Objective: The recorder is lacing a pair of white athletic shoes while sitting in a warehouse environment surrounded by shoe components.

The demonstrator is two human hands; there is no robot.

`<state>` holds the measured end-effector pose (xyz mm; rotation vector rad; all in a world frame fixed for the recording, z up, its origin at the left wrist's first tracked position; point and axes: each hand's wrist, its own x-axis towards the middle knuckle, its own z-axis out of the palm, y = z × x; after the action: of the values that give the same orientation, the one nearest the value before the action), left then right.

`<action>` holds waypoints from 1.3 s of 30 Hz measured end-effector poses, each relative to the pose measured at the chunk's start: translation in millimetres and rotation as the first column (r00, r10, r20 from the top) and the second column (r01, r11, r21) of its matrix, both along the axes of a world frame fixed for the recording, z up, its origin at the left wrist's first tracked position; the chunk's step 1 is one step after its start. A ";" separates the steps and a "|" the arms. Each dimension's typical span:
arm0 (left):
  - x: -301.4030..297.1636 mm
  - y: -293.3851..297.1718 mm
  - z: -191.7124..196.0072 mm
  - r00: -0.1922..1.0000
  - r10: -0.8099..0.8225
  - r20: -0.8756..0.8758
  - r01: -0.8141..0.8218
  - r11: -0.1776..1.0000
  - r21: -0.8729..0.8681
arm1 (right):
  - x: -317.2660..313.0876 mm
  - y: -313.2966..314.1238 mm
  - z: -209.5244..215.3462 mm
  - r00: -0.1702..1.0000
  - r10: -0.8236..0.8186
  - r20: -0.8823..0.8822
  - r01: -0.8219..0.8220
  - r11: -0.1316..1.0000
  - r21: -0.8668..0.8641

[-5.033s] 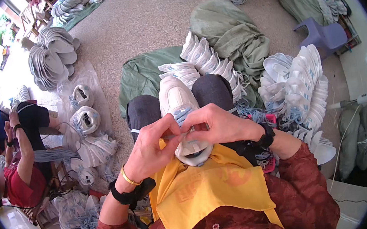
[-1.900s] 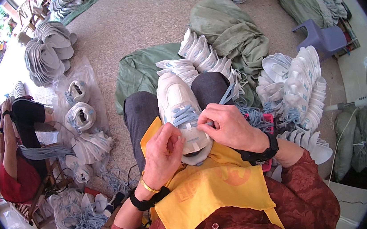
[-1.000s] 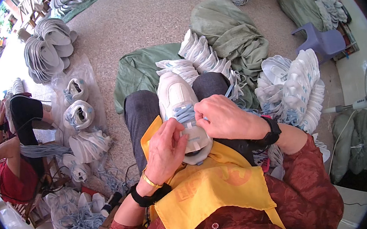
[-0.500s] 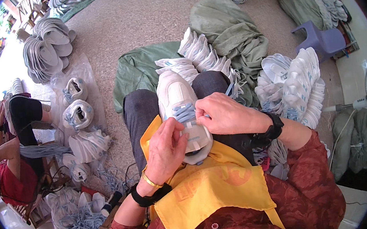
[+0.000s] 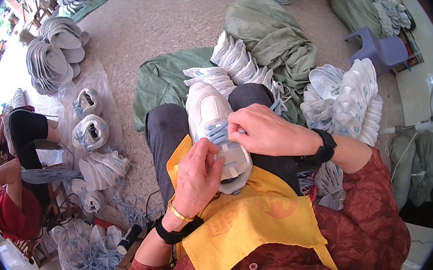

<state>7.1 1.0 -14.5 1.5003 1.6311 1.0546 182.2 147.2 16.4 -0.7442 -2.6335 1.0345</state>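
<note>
A white sneaker [image 5: 206, 105] rests on my lap between my knees, toe pointing away from me. Flat light-blue shoelace [image 5: 217, 131] crosses the upper part of its opening, and the padded tongue shows below. My right hand [image 5: 269, 131] is pinched at the right eyelet edge, apparently on the lace. At the left edge of the opening, my left hand [image 5: 195, 173] is closed, thumb against fingers; whatever it grips is hidden. Under the heel spreads my yellow apron [image 5: 252, 221].
Stacked white shoe uppers [image 5: 243, 61] lie beyond my knees beside green sacks [image 5: 269, 29]. More uppers [image 5: 352, 99] stand at right, near a purple stool [image 5: 379, 49]. Finished-looking shoes [image 5: 91, 132] and loose blue laces [image 5: 100, 263] lie left, where another person in a red shirt [image 5: 19, 213] sits.
My right hand has shifted slightly up and left over the lace, its fingers tilting. The left hand stays nearly in place by the eyelets.
</note>
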 end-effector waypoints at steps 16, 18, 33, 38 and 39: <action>1.5 0.5 0.0 1.000 0.001 0.012 -0.001 1.000 0.002 | 0.1 3.7 -2.1 0.972 0.100 0.211 -0.103 0.995 0.007; 1.4 0.5 -1.2 1.000 0.001 0.011 -0.001 1.000 0.013 | -3.9 5.4 1.0 0.962 0.106 0.252 -0.107 0.994 -0.009; 1.5 0.3 -6.6 0.999 0.022 0.045 -0.023 0.999 0.025 | -5.6 2.2 0.3 0.973 0.090 0.214 -0.073 0.994 -0.085; 1.1 0.4 -2.1 1.000 0.005 0.026 -0.004 1.000 -0.016 | -5.6 4.2 1.7 0.971 0.098 0.217 -0.091 0.995 -0.041; 1.3 0.5 -2.3 1.000 0.006 0.026 -0.006 1.000 -0.015 | -7.1 5.3 3.9 0.961 0.109 0.253 -0.099 0.994 -0.052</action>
<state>8.5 1.5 -16.7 1.4671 1.6233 1.0579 175.1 152.5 20.2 -0.8036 -2.9072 1.0854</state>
